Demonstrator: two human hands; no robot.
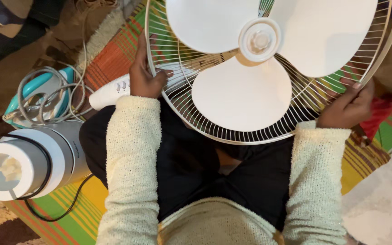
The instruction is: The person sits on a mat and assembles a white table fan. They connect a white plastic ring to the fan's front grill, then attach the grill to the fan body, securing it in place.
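You sit cross-legged on a striped mat in orange, green and yellow, laid over a brownish carpet; pale flooring shows right of the fan at the lower corner. Far left of the fan, a white-grey cylindrical appliance lies on its side with a black cord, and just above it a teal iron sits wrapped in its grey cable. A white fan base with buttons lies between the iron and the fan. The fan rests tilted over your lap: white wire guard, three white blades, round hub facing up. Your left hand is closed around the guard's left rim, fingers hooked through the wires, cream knit sleeve running down from it. Your right hand clasps the guard's lower right rim, fingers curled over the edge, thumb side toward you. A red object lies just right of that hand on the mat.
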